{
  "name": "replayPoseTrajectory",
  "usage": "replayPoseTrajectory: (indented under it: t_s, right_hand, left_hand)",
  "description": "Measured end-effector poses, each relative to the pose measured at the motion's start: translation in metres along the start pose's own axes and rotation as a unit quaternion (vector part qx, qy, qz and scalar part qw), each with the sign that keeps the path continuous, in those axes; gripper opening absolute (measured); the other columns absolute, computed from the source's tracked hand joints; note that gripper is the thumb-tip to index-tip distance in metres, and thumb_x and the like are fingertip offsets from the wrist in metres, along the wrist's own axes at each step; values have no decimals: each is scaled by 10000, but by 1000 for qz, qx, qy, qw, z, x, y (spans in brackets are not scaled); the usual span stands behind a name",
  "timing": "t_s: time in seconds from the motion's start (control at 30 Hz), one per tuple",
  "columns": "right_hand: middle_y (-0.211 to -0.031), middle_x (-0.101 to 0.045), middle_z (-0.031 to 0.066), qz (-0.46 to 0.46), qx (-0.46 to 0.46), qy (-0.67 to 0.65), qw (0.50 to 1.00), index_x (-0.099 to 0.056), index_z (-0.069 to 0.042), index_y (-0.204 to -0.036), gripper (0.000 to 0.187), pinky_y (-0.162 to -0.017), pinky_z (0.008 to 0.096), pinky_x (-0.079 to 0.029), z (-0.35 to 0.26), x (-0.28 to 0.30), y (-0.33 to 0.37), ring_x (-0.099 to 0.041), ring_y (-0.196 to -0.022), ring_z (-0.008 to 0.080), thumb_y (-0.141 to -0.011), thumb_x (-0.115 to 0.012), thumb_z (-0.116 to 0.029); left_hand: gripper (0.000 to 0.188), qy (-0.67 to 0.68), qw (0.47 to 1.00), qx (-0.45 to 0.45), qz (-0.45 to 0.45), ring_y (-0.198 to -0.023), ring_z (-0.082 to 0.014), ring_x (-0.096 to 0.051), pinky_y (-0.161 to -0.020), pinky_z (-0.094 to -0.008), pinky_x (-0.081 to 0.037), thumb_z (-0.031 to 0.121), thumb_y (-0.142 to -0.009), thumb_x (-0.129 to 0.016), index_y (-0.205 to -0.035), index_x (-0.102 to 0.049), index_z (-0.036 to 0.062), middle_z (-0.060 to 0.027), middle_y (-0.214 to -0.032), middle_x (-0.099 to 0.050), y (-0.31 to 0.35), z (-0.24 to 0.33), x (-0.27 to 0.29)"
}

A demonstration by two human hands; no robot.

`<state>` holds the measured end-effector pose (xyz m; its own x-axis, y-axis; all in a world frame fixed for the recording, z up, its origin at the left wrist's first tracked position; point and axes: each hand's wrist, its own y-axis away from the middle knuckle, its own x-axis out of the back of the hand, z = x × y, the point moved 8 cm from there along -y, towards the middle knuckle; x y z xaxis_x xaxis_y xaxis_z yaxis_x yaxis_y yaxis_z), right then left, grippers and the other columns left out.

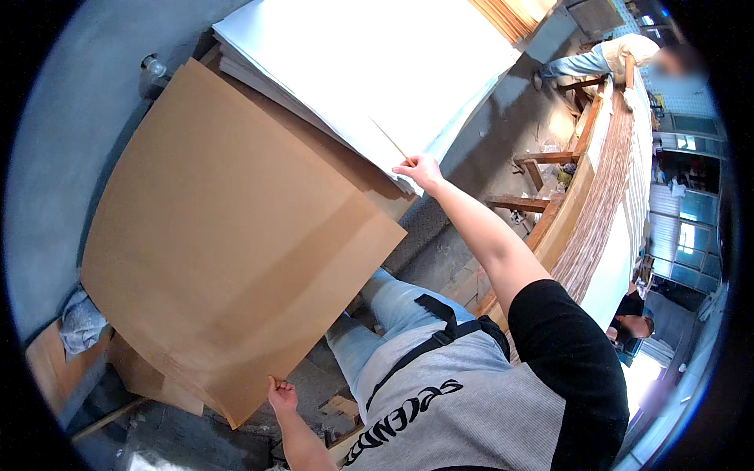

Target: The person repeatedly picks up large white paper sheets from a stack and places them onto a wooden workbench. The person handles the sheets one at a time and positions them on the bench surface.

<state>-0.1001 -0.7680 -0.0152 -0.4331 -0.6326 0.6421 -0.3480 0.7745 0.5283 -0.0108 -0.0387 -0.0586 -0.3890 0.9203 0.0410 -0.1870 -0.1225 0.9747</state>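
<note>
A large brown paper sheet [228, 220] lies across the left, its near edge sagging over the side of a stack. Thumb and fingers of my left hand [283, 395] are closed at its near right edge, on the brown sheet. My right hand [421, 171] pinches a thin wooden stick [390, 140] that points up and left over the white sheets. Beneath that hand is the corner of a thick pile of white sheets [338, 71], which stands beyond the brown sheet.
A long wooden bench frame [585, 149] bearing layered striped strips [601, 196] runs along my right. One person [628, 53] leans over its far end; another [632, 323] is at the lower right. A grey cloth [82, 322] lies at the left by the wall [55, 173].
</note>
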Motion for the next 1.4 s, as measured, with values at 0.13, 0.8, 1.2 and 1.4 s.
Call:
replayPoseTrajectory:
  t_s: [0.13, 0.8, 1.2, 1.4]
  right_hand:
    - [-870, -589, 90, 102, 157, -12, 982, -609, -21, -788, 320, -745, 299, -411, -23, 24, 4, -532, -818, 195, -713, -656, -329]
    - [-695, -462, 105, 49, 348, -134, 927, -396, -26, -801, 184, -583, 341, -386, -324, -161, 298, -461, -657, 196, -897, -416, -182]
    - [-990, -563, 194, -346, 584, 31, 734, -427, -2, -987, 220, -718, 403, -443, -257, -448, 516, -551, -896, 333, -897, -397, -200]
    - [-1083, -554, 91, -468, 535, 115, 694, -517, -43, -1000, 230, -748, 368, -445, -200, -488, 526, -553, -903, 289, -869, -457, -223]
  left_hand:
    - [192, 10, 999, -3, -51, -496, -100, -401, -454, -231, -322, 247, -828, -555, -696, -495, 123, 35, -568, -447, 3, -1, -8]
    - [135, 105, 991, -22, -82, -493, -135, -420, -433, -261, -333, 194, -830, -550, -783, -501, 77, -25, -647, -462, -31, -30, -20]
    - [296, 3, 946, -213, -243, -791, -220, -545, -607, -316, -465, 261, -830, -522, -1042, -463, 64, -90, -928, -537, -117, -58, -26]
    - [396, 24, 918, -243, -313, -937, -241, -515, -713, -350, -467, 319, -844, -477, -1149, -419, 74, -95, -1073, -502, -84, -43, -41]
